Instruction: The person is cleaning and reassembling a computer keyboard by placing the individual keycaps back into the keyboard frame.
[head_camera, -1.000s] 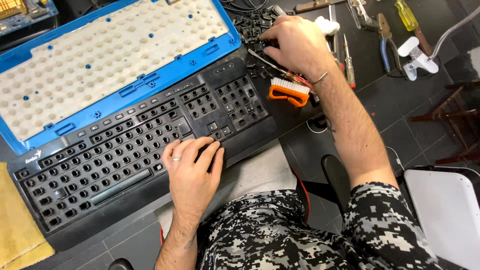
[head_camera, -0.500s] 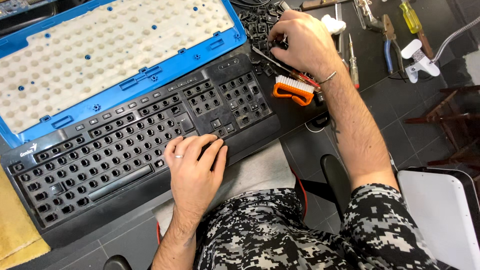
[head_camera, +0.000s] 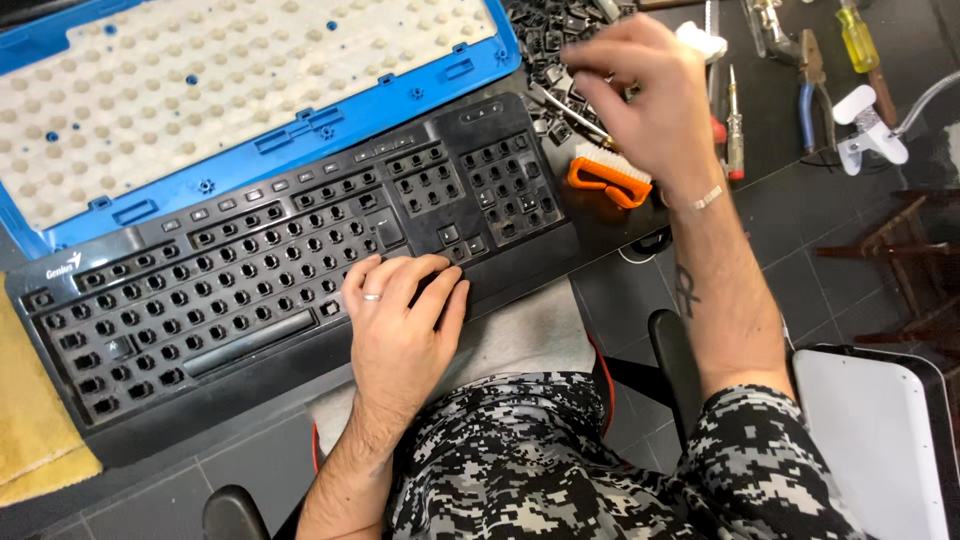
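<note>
Dark grey floor tiles (head_camera: 790, 270) fill the lower right of my view, and that is where most of the free space lies, broken only by a wooden chair frame (head_camera: 900, 260) at 3 o'clock and a white panel (head_camera: 870, 440) at 4 o'clock. Across the middle runs a black keyboard frame (head_camera: 250, 290), stripped of its caps, sitting slantwise with its near edge overhanging my lap. My left hand (head_camera: 400, 325) lies flat on that near edge, fingers together and pressed down on the frame, gripping nothing. Behind it, at 11 o'clock, a blue tray with a pale dimpled membrane (head_camera: 230, 90) butts against the frame's far edge, so there is no gap on that side. At 9 o'clock a yellow cloth (head_camera: 35, 430) sits just beside the frame's left end.

My right hand (head_camera: 650, 100) hovers at 1 o'clock over a heap of loose black keycaps (head_camera: 550, 35), fingertips pinched together; whether they hold a cap I cannot tell. Just under the palm lies an orange brush (head_camera: 605, 178), close to the frame's right corner. Further right the bench is crowded: a thin screwdriver (head_camera: 735, 125), blue-handled pliers (head_camera: 805, 90), a yellow-handled screwdriver (head_camera: 855, 35) and a white clip (head_camera: 865, 125), all near one another, leaving little bare surface between them.
</note>
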